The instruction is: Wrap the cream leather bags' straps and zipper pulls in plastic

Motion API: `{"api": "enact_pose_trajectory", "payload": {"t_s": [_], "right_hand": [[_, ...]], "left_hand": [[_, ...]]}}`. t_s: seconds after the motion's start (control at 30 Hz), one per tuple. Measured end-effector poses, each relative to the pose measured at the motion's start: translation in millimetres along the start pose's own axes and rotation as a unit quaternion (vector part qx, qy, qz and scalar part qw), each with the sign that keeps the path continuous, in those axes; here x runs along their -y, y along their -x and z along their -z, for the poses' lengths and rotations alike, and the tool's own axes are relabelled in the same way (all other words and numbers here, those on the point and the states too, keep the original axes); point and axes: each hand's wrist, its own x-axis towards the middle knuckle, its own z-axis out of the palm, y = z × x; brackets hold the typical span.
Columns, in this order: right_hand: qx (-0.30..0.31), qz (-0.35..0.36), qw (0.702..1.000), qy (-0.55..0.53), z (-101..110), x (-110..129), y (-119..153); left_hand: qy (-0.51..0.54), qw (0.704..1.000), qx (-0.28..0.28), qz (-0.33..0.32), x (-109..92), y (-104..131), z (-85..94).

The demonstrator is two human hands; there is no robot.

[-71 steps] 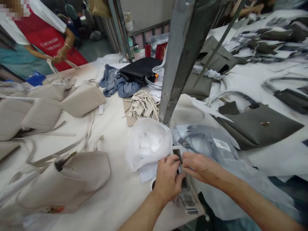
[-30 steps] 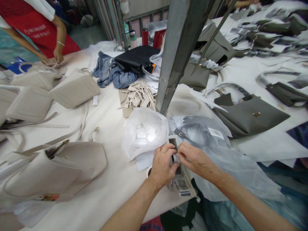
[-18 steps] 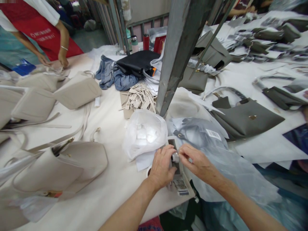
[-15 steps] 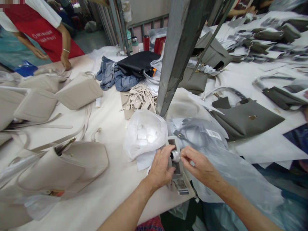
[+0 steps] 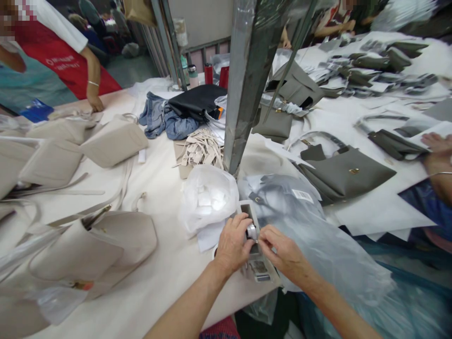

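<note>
My left hand [image 5: 231,242] is curled over a narrow grey box [image 5: 254,212] at the table's front edge. Its fingers and thumb close round a small shiny white-and-silver roll [image 5: 251,231] inside the box; I cannot tell what the roll is made of. Right beside it, my right hand [image 5: 278,247] pinches at the roll's right side, and whatever lies between its fingertips is too small to make out. A translucent plastic bag [image 5: 208,200] with white pieces in it stands just beyond my left hand.
Beige handbags [image 5: 92,249] lie to the left. A metal post [image 5: 243,89] rises ahead, near a pile of beige straps [image 5: 203,148]. Plastic sheeting [image 5: 310,235] and a grey-green handbag [image 5: 348,174] are on the right. A co-worker in a red apron [image 5: 67,56] stands at far left.
The view has shifted slightly to the right. Both hands stay at the roll, with my right hand now closer to my left. Another person's hand has come in at the right edge.
</note>
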Motion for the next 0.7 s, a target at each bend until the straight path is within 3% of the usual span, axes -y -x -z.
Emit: {"api": "enact_pose_trajectory", "payload": {"t_s": [0.5, 0.7], "right_hand": [[-0.071, 0.072, 0.988, 0.118, -10.0, 13.0, 15.7], [-0.084, 0.101, 0.978, 0.164, -2.5, 24.7, 30.7]], "left_hand": [[0.047, 0.997, 0.041, -0.035, 11.2, 6.3, 8.7], [0.042, 0.996, 0.063, -0.037, 13.0, 5.2, 13.2]]}}
